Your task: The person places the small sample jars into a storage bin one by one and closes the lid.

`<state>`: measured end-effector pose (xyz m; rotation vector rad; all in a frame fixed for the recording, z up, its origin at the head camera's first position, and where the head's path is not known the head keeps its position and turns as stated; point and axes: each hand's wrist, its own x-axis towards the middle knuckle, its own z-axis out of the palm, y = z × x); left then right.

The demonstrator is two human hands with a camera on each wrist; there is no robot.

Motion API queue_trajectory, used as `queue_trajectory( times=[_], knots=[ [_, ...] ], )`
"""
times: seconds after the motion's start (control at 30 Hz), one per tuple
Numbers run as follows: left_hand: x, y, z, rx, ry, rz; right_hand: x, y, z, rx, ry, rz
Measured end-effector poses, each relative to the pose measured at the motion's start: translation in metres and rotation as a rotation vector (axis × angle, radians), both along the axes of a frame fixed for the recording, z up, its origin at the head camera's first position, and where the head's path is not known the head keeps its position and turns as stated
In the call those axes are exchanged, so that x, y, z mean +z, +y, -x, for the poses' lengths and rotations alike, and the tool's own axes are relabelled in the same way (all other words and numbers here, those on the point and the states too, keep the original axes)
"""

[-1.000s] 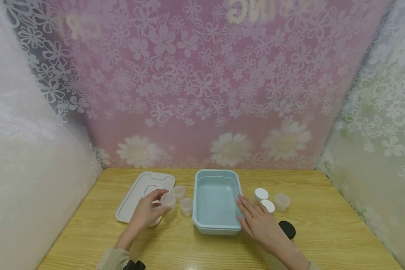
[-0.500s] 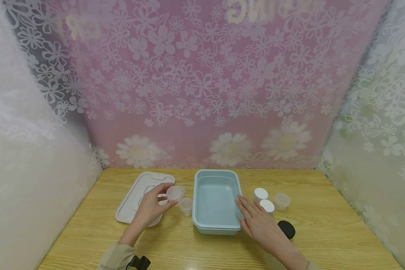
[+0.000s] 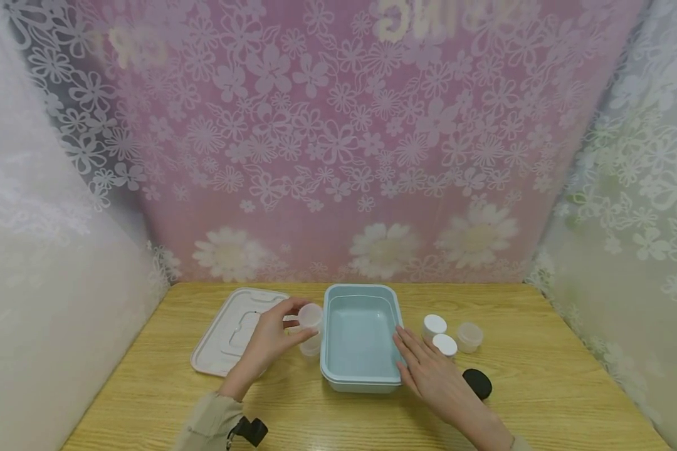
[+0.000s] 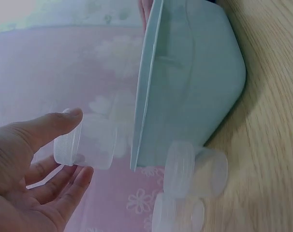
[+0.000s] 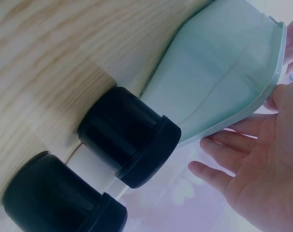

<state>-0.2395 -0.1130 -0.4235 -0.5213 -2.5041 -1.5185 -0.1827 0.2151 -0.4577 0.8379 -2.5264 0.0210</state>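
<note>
The left hand point(image 3: 271, 341) has carried the clear jar point(image 3: 310, 316) rightward from over the white lid point(image 3: 225, 332) to just beside the left rim of the blue tub point(image 3: 361, 382). Thumb and fingertips pinch the jar, lifted off the table point(image 3: 541, 388). The right hand point(image 3: 434, 373) stays flat, fingers straight, against the tub's right rim. Counts: one more clear jar point(image 3: 310, 346) below the held one, two white-capped jars point(image 3: 439, 335), one uncapped jar point(image 3: 469, 336), one black cap point(image 3: 477, 383).
</note>
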Motion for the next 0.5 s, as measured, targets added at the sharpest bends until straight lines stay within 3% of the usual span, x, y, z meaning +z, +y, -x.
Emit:
queue_trajectory(
  times=[0.23, 0.5],
  knots=[
    [0.000, 0.026, 0.003, -0.072, 0.012, -0.052, -0.002, 0.000, 0.000, 0.001, 0.005, 0.016],
    [-0.005, 0.054, 0.006, -0.184, 0.033, -0.028, 0.001, 0.002, -0.001, -0.014, 0.025, 0.009]
  ],
)
